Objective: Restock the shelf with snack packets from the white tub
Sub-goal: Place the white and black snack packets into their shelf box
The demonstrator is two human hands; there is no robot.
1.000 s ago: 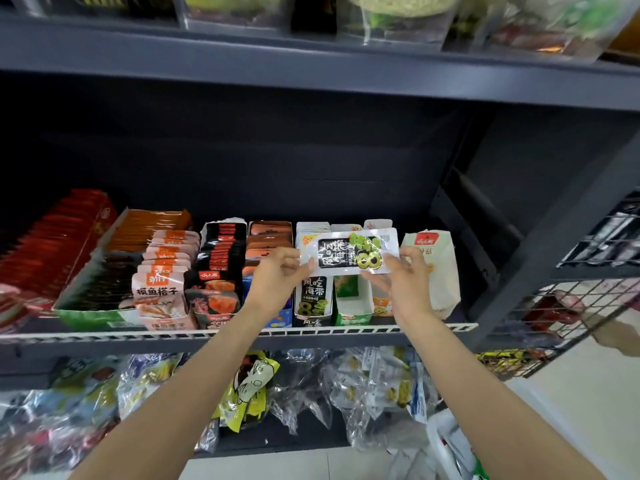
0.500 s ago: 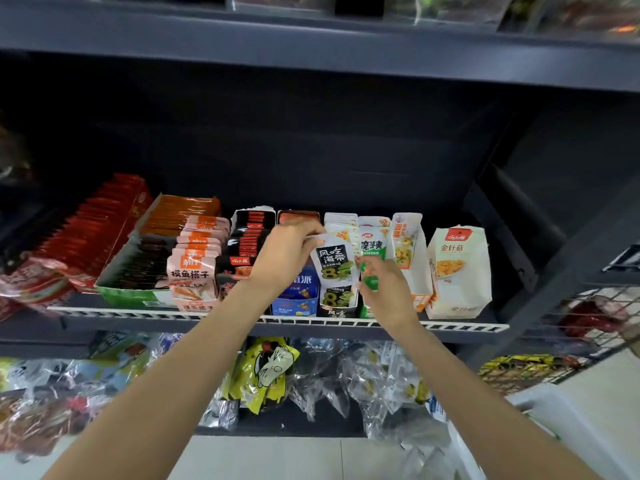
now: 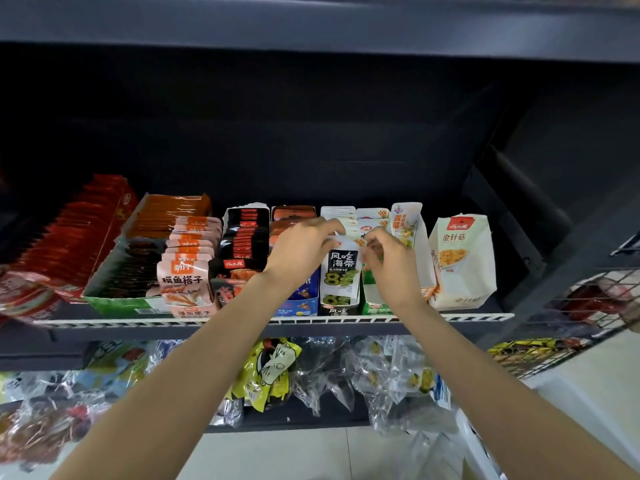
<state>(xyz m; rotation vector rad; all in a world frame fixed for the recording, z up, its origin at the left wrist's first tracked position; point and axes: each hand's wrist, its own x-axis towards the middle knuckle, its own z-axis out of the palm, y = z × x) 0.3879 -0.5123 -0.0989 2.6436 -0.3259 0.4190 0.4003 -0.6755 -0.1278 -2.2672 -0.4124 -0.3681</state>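
Shelf (image 3: pixel 450 317): both hands' grip pinching packet (image 3: pixel 341 268) top.

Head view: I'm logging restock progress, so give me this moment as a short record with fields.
shelf: dark, white wire front rail, rows of snack boxes
left hand: on top edge of kelp packet
right hand: at same packet's top right corner
kelp packet: white and black, upright at front of its row
right neighbour: white mushroom snack bag
white tub: only a corner shows
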